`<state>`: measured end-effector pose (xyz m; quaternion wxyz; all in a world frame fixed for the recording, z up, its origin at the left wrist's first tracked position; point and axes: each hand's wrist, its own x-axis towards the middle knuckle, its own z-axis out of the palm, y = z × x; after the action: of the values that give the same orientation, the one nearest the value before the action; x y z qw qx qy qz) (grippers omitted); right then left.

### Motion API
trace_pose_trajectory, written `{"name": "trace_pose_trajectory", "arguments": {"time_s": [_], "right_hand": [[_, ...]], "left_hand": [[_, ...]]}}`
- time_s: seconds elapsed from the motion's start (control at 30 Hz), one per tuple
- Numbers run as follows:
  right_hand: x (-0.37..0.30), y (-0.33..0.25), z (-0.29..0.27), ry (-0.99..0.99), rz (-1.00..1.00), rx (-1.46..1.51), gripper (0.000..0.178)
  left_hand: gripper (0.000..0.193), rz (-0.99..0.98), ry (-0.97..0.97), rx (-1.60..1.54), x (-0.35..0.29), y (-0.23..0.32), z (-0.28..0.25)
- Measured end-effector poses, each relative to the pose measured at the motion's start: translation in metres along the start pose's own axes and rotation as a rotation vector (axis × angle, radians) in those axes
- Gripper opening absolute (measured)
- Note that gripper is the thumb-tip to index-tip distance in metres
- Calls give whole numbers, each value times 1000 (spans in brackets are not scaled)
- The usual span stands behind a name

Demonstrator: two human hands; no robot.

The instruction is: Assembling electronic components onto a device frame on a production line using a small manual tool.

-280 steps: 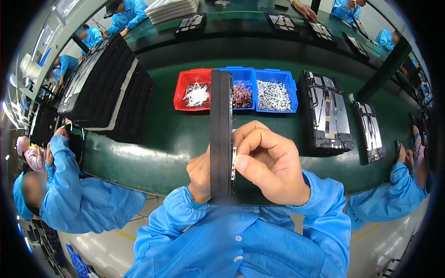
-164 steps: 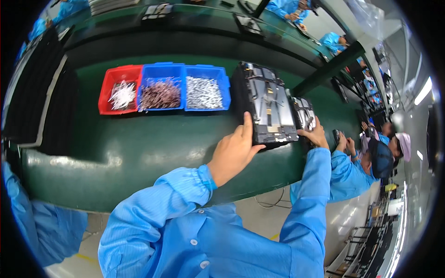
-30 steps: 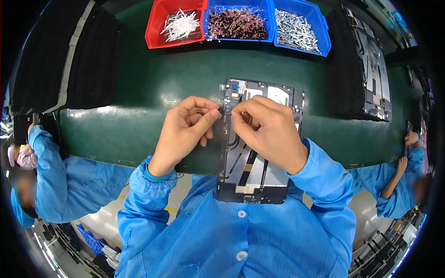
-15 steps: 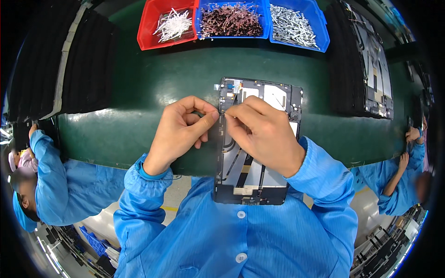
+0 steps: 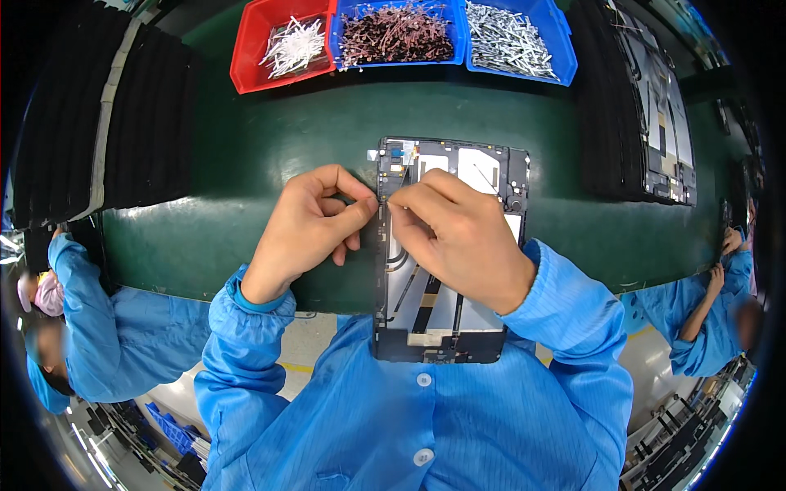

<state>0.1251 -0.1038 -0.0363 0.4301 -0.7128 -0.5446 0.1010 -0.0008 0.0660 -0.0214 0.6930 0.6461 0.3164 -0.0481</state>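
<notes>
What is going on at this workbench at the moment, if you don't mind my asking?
A person in a blue smock works on an open device back frame that lies on the green bench, its near end overhanging the edge. The left hand and right hand meet at the frame's left edge, fingertips pinched on something too small to make out. Beyond it stand a red bin of white parts and two blue bins of dark and silvery parts. Black trays lie to the left.

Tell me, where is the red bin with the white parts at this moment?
In the head view, the red bin stands at the far edge of the green table, upper left of the hands, directly left of two blue bins.
</notes>
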Motion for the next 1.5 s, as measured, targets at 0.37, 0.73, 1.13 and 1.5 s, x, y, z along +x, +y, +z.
{"name": "trace_pose_trajectory", "arguments": {"time_s": [0.37, 0.73, 1.13, 1.5], "right_hand": [[-1, 3, 1, -6, -20, 12, 13], [-1, -5, -5, 17, 193, 25, 10], [48, 2, -40, -79, 436, 221, 11], [92, 78, -85, 269, 265, -772, 14]], "left_hand": [[10, 41, 8, -23, 1, -1, 3], [19, 55, 2, -6, 1, -4, 4], [20, 36, 38, 139, 7, 6, 11], [21, 86, 3, -43, 0, -5, 2]]}}
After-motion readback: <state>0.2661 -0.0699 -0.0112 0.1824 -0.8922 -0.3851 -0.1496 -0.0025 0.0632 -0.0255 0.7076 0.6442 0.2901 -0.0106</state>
